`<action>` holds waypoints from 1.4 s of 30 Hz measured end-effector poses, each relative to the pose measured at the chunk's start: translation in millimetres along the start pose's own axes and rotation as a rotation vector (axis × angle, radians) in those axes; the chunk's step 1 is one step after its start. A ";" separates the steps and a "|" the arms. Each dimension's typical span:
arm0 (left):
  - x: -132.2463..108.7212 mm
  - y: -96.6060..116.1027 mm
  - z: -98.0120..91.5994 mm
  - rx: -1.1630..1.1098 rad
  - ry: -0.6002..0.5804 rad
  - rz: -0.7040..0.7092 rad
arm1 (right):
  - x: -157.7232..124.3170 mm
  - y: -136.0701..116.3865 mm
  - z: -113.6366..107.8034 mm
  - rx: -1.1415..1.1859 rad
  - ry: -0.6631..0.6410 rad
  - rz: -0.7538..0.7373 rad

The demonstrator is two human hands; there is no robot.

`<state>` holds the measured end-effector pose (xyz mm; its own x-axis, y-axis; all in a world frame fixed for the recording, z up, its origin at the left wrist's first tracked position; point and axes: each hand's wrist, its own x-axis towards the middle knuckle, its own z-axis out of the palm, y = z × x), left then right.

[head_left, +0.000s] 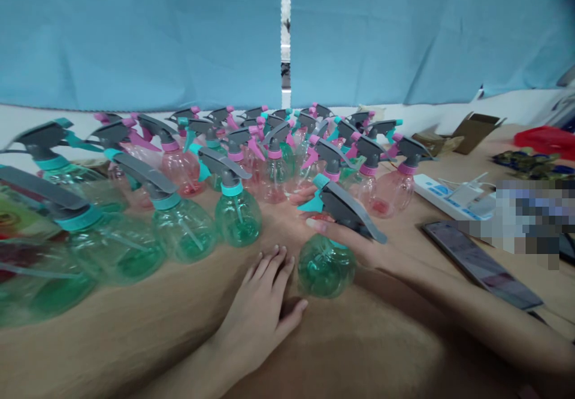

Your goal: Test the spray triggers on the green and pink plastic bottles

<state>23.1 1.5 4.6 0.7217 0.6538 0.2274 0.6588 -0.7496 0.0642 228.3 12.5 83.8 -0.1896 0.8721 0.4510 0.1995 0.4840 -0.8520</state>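
A tan tabletop [58, 357] bears green spray bottles [238, 219], pink spray bottles [183, 171], a phone [483, 264], a white power strip [442, 198], a cardboard box [474, 132] and, far right, a red item [541, 140], possibly plastic.

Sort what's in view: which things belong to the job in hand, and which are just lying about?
Apparently the job:
green spray bottle at the right hand
other green spray bottles
pink spray bottles

Seemingly just lying about:
phone
power strip
cardboard box
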 end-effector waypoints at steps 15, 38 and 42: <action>0.6 0.1 -1.0 0.003 0.004 0.002 | 0.9 1.5 -0.2 0.095 -0.026 -0.028; 0.0 -0.5 1.4 -0.024 0.028 -0.001 | 0.1 3.0 -2.5 0.068 -0.031 0.062; 0.5 -0.5 0.5 -0.020 0.018 -0.001 | 1.1 2.6 -3.0 0.028 -0.025 0.064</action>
<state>23.3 2.3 4.2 0.7168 0.6528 0.2452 0.6550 -0.7509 0.0843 231.5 14.9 82.8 -0.2015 0.8990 0.3887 0.1847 0.4246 -0.8863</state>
